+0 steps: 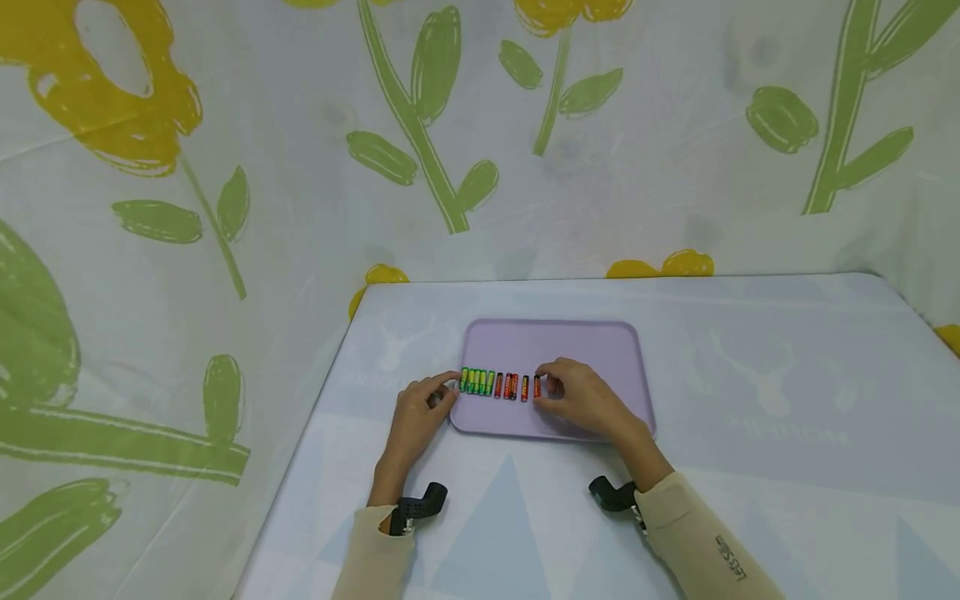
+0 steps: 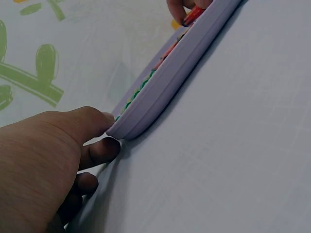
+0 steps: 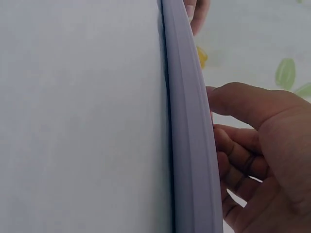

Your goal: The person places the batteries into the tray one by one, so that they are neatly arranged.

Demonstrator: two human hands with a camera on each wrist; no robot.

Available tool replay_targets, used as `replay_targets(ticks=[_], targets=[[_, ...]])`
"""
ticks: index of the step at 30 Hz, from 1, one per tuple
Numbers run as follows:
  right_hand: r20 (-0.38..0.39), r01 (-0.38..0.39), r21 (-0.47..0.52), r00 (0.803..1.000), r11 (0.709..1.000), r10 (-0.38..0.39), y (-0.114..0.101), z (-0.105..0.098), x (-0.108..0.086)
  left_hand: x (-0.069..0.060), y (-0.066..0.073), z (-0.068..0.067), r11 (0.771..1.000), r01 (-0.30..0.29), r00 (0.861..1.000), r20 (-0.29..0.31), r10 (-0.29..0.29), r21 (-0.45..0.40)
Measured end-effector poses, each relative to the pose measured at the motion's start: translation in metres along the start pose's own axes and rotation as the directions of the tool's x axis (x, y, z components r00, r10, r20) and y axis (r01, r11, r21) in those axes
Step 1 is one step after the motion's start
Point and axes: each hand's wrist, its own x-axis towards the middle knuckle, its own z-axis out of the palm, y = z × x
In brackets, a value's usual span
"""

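On the purple tray (image 1: 551, 340), several green-and-yellow batteries (image 1: 480, 382) stand side by side in a row. Several red batteries (image 1: 511, 386) continue that row to the right. My right hand (image 1: 588, 402) pinches the rightmost red battery (image 1: 537, 387) between thumb and fingers; a narrow gap separates it from its neighbour. My left hand (image 1: 420, 417) is at the tray's left edge, beside the green end of the row. In the left wrist view, the left thumb (image 2: 90, 121) touches the tray's rim, the other fingers bent loosely outside it. The tray's wall hides most of the batteries in both wrist views.
The tray lies on a table (image 1: 750, 375) with a pale patterned cloth. Behind and to the left hangs a white curtain (image 1: 285, 125) with yellow flowers and green leaves. Black wrist cameras (image 1: 423, 502) are strapped to both forearms, near the tray's front edge.
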Motion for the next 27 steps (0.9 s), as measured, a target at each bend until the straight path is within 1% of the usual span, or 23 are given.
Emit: replay_targets(ticks=[7,12,21,24,27], targets=[[-0.013,0.000,-0.013,1.000,1.000,0.000,0.004,0.001,0.001,0.001,0.000,0.001,1.000,-0.002,1.000,0.003,0.002,0.012],[-0.007,0.003,-0.013,1.000,1.000,-0.003,0.006,0.003,0.001,0.001,0.001,0.000,1.000,-0.007,1.000,0.000,0.007,0.014],[-0.008,0.006,-0.004,1.000,1.000,-0.006,0.006,0.004,0.000,-0.001,0.003,-0.002,1.000,-0.001,1.000,-0.001,0.001,0.002],[0.004,-0.001,-0.004,1.000,1.000,0.001,0.004,0.002,0.001,-0.001,0.003,-0.002,1.000,0.003,1.000,-0.004,-0.003,-0.003],[0.035,-0.024,0.010,0.999,1.000,0.024,0.001,-0.007,0.000,-0.001,0.003,-0.002,1.000,0.017,1.000,-0.001,-0.017,-0.002]])
